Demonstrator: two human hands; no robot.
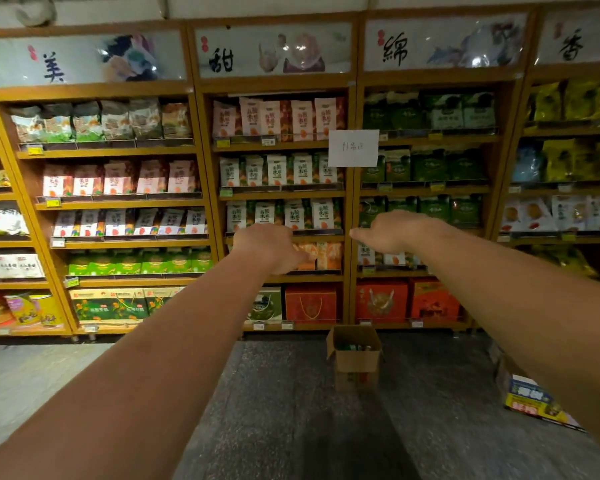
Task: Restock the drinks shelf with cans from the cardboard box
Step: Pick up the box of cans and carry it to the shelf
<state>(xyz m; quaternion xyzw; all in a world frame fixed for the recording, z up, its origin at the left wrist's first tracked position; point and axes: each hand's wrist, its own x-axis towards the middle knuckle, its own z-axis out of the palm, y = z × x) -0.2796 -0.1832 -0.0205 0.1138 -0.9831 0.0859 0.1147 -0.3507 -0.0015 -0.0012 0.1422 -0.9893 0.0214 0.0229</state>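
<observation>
- Cardboard box (355,363): on the dark floor (284,403), centre-right, far end of the aisle, just in front of the bottom shelf. Flaps open and standing up.
- Cans (352,348): green tops visible inside the box. Count unclear, too small.
- Left hand (269,249): arm stretched forward at mid height, back of the hand up, fingers loosely extended and angled right. Holds nothing.
- Right hand (392,233): arm stretched forward, palm down, fingers straight and pointing left. Holds nothing.
- Both hands are apart from each other, in the air well above the box. Neither touches the box or the cans.
- Wooden shelving (284,195): fills the far wall in several bays, packed with bagged snacks. Pink and white packs left and centre, green packs (430,164) in the bay to the right.
- Red gift boxes (310,303): bottom shelf, directly behind the cardboard box.
- White paper sign (353,148): stuck on the upright between the centre and right bays. Handwriting unreadable.
- Printed carton (530,400): on the floor near right, tilted, partly hidden by the right forearm.
</observation>
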